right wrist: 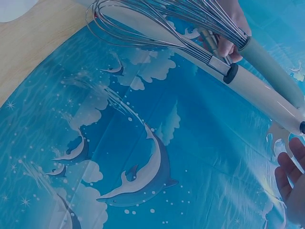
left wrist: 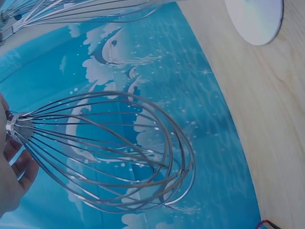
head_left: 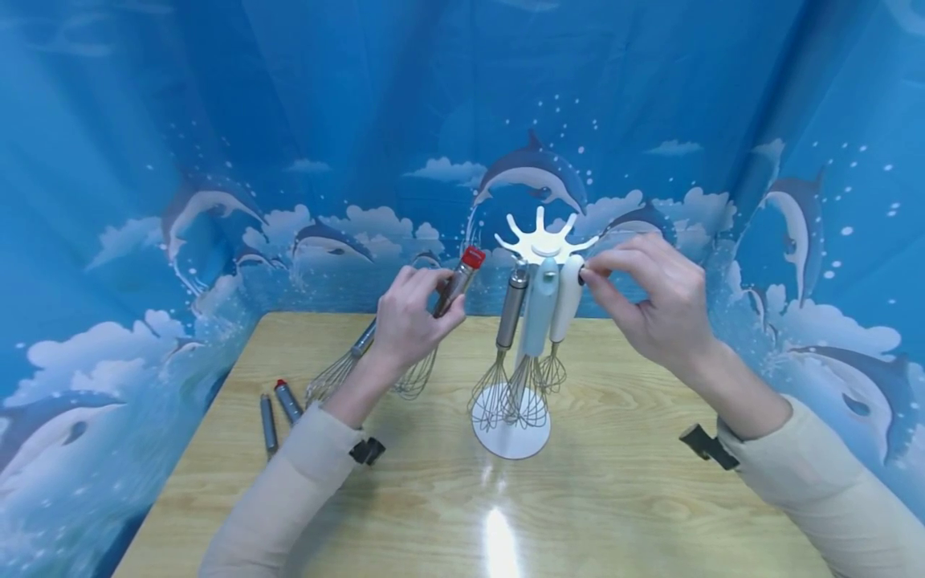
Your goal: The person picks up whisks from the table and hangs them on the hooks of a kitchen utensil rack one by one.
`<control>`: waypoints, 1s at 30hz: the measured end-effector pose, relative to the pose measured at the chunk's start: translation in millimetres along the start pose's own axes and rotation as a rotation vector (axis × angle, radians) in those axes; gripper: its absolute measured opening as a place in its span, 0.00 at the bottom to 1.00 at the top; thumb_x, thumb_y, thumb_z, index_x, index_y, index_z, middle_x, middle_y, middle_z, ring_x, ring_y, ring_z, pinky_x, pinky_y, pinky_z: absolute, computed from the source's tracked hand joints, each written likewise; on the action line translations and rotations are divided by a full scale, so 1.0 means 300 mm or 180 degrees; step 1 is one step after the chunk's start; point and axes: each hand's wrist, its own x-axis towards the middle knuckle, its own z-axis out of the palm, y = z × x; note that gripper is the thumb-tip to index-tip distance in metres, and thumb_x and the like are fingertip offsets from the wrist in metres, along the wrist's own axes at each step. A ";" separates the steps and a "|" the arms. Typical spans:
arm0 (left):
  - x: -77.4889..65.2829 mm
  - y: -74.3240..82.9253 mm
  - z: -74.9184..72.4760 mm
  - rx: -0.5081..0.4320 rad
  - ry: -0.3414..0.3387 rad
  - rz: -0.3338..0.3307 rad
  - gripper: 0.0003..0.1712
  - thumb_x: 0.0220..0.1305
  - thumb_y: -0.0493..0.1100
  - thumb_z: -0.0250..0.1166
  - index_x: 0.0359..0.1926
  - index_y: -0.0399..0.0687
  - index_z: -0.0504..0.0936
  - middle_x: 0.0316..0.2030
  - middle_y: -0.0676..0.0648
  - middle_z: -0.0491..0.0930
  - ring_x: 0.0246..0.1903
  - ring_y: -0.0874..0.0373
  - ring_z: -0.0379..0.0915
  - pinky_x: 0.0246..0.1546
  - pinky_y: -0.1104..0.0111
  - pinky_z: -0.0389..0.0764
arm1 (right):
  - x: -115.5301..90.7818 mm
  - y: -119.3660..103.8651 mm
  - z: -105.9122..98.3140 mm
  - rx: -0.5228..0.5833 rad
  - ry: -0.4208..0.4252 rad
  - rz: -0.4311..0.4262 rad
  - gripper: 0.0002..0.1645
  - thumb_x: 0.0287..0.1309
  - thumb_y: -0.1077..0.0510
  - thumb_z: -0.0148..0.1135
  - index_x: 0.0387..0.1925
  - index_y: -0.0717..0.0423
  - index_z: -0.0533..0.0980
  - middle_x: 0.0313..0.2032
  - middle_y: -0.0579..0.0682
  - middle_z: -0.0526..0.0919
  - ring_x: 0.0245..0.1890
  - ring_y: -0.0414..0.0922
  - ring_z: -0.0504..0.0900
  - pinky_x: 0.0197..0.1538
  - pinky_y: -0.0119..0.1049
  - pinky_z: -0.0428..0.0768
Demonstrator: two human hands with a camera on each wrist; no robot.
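Note:
In the head view my left hand (head_left: pixel 412 317) grips a metal-handled whisk (head_left: pixel 455 289) with a red end, tilted with its wires downward. Its big wire loops fill much of the left wrist view. A white stand (head_left: pixel 545 241) with a pronged top and round base is in front of me. On it hang a grey metal-handled whisk (head_left: pixel 511 313), a light blue-handled whisk (head_left: pixel 540 309) and a white-handled whisk (head_left: pixel 567 301), wires down. Thumb and forefinger of my right hand (head_left: pixel 654 297) pinch the black-tipped end of the white handle.
Behind my left forearm a whisk (head_left: pixel 336 373) lies on the wooden table (head_left: pixel 614 482). Farther left lie a red-tipped handle (head_left: pixel 287 400) and a plain grey handle (head_left: pixel 268 421), partly hidden by the sleeve. A blue dolphin-print curtain (head_left: pixel 390 104) surrounds the table.

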 end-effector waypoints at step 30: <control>0.082 0.071 -0.122 -0.0760 0.0006 0.0064 0.18 0.65 0.42 0.69 0.50 0.33 0.85 0.34 0.39 0.87 0.36 0.48 0.78 0.36 0.62 0.84 | 0.001 -0.001 -0.001 0.0015 -0.0021 0.0000 0.26 0.75 0.43 0.62 0.34 0.63 0.84 0.27 0.57 0.86 0.30 0.53 0.80 0.47 0.26 0.74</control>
